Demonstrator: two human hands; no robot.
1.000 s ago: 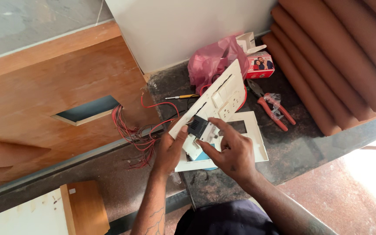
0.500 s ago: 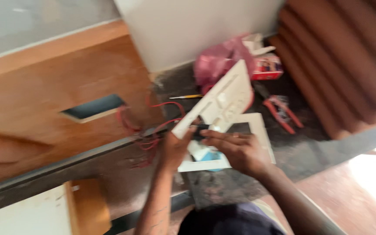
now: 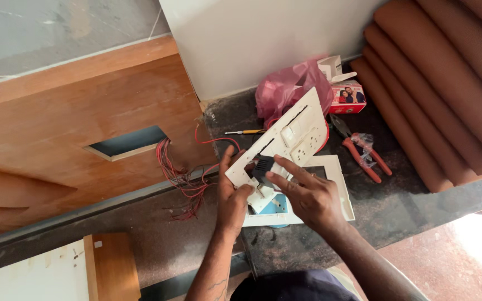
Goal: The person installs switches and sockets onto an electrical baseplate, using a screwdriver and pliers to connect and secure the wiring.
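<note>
Left hand (image 3: 232,198): grips the lower end of a long white plastic switch plate (image 3: 285,142), thumb over its front edge and fingers (image 3: 225,161) curled shut behind it. The plate is held tilted, its upper end toward the wall, above the dark stone worktop (image 3: 397,206).

Right hand (image 3: 311,198): fingers (image 3: 285,167) extended and loosely spread, tips pressed on a small black ribbed module (image 3: 263,165) seated in an opening at the plate's lower end. The hand touches it and does not close around it.

Switch plate: carries a white rocker switch and a socket in its middle section, with empty slots toward the upper end.

White rectangular plastic frame (image 3: 338,178): lies flat on the worktop under both hands, partly hidden by them. A small blue part (image 3: 277,206) shows inside it.

Bundle of red wires (image 3: 182,173): hangs from a rectangular cut-out (image 3: 126,142) in the brown wooden panel (image 3: 57,128) at left, and trails toward the plate.

Red-handled pliers (image 3: 364,150): on the worktop, right of the plate, well apart from the hands.

Thin yellow-handled screwdriver (image 3: 244,132): on the worktop, near the plate's left edge.

Pink plastic bag (image 3: 285,86): behind the plate, against the white wall.

Small red cardboard box (image 3: 347,96): just beside the bag, with an open white carton (image 3: 333,67) behind it.
</note>
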